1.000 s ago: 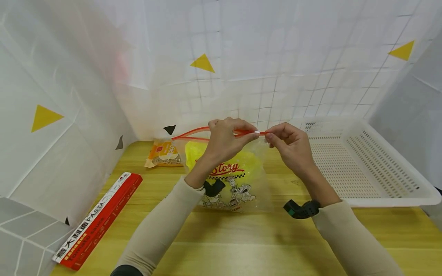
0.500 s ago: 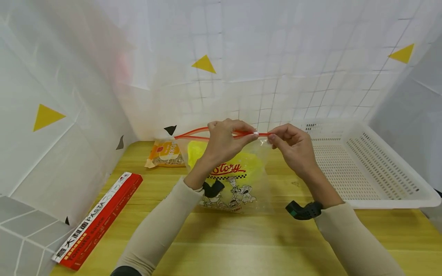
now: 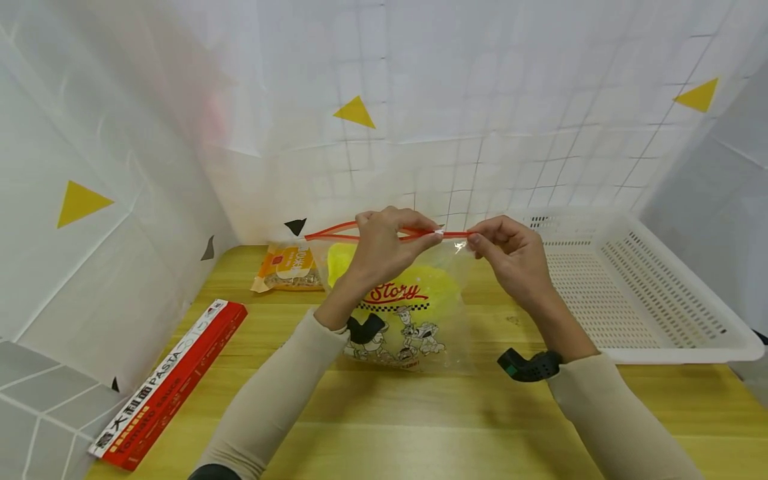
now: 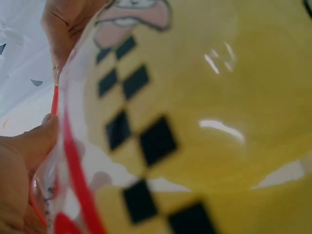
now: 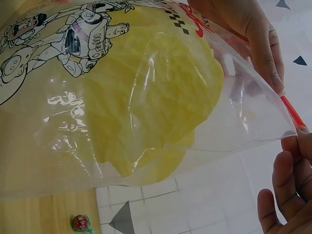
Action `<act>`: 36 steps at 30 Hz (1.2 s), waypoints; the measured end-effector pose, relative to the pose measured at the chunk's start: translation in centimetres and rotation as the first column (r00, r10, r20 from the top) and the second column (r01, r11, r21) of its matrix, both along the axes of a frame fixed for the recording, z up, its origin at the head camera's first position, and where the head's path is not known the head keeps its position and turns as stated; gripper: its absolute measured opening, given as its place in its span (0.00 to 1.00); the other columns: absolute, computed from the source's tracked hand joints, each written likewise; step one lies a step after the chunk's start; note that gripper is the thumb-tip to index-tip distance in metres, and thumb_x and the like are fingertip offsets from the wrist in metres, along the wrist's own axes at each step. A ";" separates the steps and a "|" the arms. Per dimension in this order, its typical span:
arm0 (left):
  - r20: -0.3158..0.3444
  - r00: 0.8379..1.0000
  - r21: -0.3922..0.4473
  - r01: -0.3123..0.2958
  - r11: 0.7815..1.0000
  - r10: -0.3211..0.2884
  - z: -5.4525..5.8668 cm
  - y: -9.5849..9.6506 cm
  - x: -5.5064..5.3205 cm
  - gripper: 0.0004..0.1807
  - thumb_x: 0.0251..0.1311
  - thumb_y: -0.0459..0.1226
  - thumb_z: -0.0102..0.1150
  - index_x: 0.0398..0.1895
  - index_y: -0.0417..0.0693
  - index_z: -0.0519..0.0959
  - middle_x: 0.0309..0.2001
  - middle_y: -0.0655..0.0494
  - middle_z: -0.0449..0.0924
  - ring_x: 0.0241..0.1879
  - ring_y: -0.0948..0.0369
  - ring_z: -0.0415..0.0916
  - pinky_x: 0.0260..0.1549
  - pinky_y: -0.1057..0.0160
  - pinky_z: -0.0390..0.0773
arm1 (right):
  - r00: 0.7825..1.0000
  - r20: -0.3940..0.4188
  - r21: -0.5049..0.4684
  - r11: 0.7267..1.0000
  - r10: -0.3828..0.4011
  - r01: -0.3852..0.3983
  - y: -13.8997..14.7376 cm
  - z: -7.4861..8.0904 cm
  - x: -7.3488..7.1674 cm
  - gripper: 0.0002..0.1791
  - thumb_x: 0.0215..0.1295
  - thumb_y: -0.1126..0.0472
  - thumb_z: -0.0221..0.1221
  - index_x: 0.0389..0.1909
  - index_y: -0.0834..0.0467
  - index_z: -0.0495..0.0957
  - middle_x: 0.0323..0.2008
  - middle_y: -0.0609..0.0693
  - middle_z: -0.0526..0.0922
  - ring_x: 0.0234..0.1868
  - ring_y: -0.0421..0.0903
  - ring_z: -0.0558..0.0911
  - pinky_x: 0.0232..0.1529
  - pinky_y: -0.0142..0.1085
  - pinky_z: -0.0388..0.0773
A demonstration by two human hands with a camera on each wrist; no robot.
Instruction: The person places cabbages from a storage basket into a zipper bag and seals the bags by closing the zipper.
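A clear slider zip bag (image 3: 414, 320) with cartoon print, a red "Story" logo and a red zip strip (image 5: 291, 111) stands upright at the middle of the table. Something yellow (image 5: 156, 92) shows through its wall. At the top edge, my left hand (image 3: 387, 243) pinches the white slider (image 3: 439, 233) between thumb and fingers. The strip is pressed together right of the slider, while its two red edges part on the left. My right hand (image 3: 513, 257) pinches the strip's right end, seen also in the right wrist view.
A white perforated basket (image 3: 684, 352) stands at the right. Behind the bag's left side lies an orange food packet (image 3: 288, 267). A red and white pasta box (image 3: 171, 387) lies at the left. A small red and green thing (image 5: 81, 223) shows beyond the bag.
My left hand and the slider have moved a little left along the strip, lengthening the closed stretch. My right hand has shifted slightly right, keeping its pinch.
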State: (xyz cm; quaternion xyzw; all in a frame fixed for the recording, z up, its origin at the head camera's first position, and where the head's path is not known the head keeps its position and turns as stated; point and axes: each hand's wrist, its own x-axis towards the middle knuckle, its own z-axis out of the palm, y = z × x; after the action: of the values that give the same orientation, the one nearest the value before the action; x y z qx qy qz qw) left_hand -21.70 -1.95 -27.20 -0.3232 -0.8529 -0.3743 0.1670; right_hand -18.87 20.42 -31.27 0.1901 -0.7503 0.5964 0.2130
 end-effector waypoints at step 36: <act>0.004 1.000 0.061 -0.025 0.998 0.024 -0.4 -1.3 -0.1 0.07 0.62 0.46 0.71 0.38 0.56 0.90 0.42 0.61 0.90 0.42 0.62 0.79 0.57 0.41 0.52 | 0.999 -0.032 0.010 1.000 -0.013 0.013 0.6 -0.3 0.2 0.06 0.71 0.67 0.61 0.41 0.68 0.81 0.28 0.41 0.85 0.31 0.41 0.80 0.37 0.28 0.78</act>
State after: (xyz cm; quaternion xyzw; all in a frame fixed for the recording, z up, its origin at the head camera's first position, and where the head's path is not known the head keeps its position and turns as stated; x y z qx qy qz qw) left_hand -21.78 -3.30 -27.63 -0.3068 -0.8452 -0.3988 0.1800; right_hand -18.70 21.03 -31.54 0.1956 -0.7512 0.5878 0.2278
